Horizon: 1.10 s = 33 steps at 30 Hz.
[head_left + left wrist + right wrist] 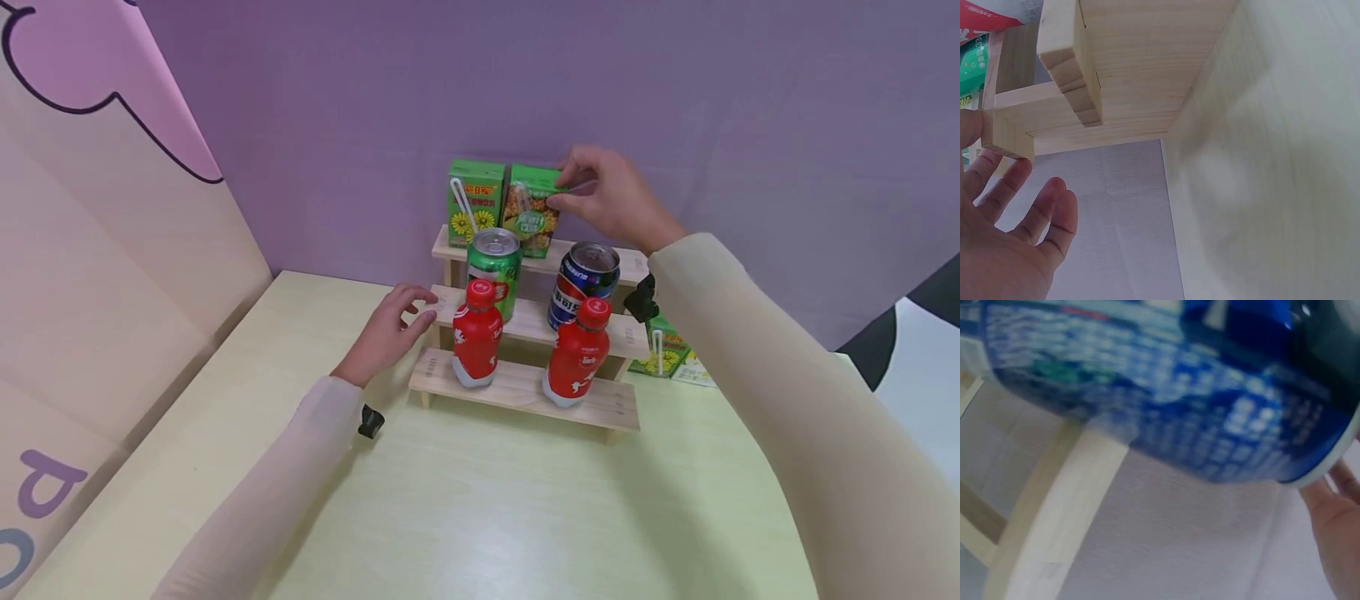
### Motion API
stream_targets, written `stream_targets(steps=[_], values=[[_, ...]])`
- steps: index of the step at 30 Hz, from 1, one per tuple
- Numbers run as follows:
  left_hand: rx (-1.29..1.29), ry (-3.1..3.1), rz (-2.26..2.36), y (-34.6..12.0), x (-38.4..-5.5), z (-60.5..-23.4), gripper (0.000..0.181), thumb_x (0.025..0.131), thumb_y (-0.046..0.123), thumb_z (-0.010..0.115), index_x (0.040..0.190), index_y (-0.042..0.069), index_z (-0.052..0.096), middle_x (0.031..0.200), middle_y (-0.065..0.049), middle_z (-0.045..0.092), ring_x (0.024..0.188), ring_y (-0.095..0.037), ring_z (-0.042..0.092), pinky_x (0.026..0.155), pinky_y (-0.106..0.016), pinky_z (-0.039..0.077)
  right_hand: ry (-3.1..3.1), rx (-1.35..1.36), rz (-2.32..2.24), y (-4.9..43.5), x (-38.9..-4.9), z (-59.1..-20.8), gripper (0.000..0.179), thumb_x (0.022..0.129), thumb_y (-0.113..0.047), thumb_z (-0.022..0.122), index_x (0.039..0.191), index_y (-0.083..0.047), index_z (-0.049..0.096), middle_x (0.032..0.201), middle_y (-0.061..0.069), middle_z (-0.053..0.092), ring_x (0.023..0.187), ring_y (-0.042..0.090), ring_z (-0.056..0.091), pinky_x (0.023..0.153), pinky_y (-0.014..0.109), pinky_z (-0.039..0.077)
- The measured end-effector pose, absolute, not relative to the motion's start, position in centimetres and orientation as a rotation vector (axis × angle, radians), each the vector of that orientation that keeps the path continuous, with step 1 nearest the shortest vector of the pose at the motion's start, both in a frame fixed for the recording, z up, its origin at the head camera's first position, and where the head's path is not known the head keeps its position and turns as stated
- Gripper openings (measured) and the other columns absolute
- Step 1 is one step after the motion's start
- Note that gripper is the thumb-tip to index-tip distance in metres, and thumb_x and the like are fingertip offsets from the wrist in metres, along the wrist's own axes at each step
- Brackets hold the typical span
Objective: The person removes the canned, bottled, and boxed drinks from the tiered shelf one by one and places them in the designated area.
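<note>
In the head view, my right hand pinches the right edge of a green drink carton on the top step of a three-step wooden stand. A similar carton with a white straw on its front stands left of it. My left hand holds the left end of the middle step, thumb and fingers about its corner; the left wrist view shows the hand at that step's end. A blue can hides most of the right hand in the right wrist view.
On the middle step stand a green can and a blue can. Two red bottles are on the bottom step. More green packaging lies right of the stand, partly behind my sleeve. A purple wall rises behind the table.
</note>
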<state>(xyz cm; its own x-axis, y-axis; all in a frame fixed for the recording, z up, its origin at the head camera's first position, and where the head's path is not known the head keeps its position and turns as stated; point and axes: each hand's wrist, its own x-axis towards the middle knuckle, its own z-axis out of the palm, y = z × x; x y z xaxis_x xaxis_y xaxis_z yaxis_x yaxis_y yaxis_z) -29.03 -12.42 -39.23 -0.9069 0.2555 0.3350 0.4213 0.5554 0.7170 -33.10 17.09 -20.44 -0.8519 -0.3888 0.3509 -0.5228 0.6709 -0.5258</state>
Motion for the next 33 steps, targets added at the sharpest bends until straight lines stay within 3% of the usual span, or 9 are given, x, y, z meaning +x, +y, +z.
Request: stream_targets(steps=[9,18,25,33], values=[[-0.582,-2.580,-1.271,-12.3,-29.1,-39.3,0.028,0.094,0.022,0.060,0.120,0.011,0.057,0.124,-0.005,0.049,0.107,-0.024,0.049,0.086,-0.041,0.048,-2.515,0.839,0.994,17.6,-32.0,-21.4,0.016,0.084,-0.014,0.072,0.094,-0.005,0.062,0.108,-0.001,0.052,0.098,0.014,0.055,0.089,0.031,0.048],[-0.557,-2.617,-1.263,-12.4,-28.9,-39.1,0.029,0.094,0.023,0.059,0.121,0.012,0.056,0.127,-0.004,0.048,0.107,-0.025,0.050,0.084,-0.036,0.049,-2.248,0.737,1.162,18.9,-30.1,-19.9,0.020,0.081,-0.002,0.073,0.093,0.009,0.062,0.110,0.008,0.053,0.100,0.017,0.053,0.087,0.027,0.049],[-0.564,-2.601,-1.282,-12.6,-29.1,-39.4,0.028,0.095,0.021,0.059,0.120,0.011,0.056,0.127,-0.005,0.047,0.106,-0.025,0.050,0.084,-0.040,0.049,-2.123,0.653,1.086,23.0,-28.4,-18.1,0.021,0.079,0.002,0.073,0.096,0.010,0.062,0.112,0.005,0.054,0.102,0.017,0.053,0.086,0.023,0.048],[-0.569,-2.600,-1.255,-12.8,-29.2,-39.7,0.027,0.095,0.022,0.059,0.120,0.012,0.056,0.125,-0.004,0.048,0.105,-0.023,0.050,0.082,-0.036,0.049,-2.106,0.598,1.049,28.9,-25.3,-19.6,0.025,0.076,0.010,0.072,0.099,0.013,0.061,0.110,0.007,0.056,0.102,0.019,0.055,0.084,0.019,0.048]])
